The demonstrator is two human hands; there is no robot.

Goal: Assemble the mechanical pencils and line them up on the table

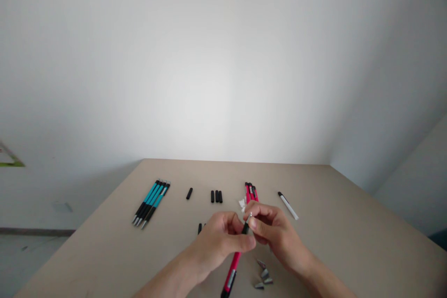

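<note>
No readable text, teal pens (pixel 151 203) and pink pen (pixel 233 263) too small to show any print

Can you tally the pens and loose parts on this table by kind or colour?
Teal pens: 4
Red pens lying: 3
Held red pen: 1
White pen: 1
Black sleeves: 5 visible
Silver tips: 4
White bits: too small to count
Total counted: 18

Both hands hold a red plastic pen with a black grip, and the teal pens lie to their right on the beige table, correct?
No. In the head view the left hand and right hand do hold the red plastic pen, but the teal pens lie to their left on the beige table.
</note>
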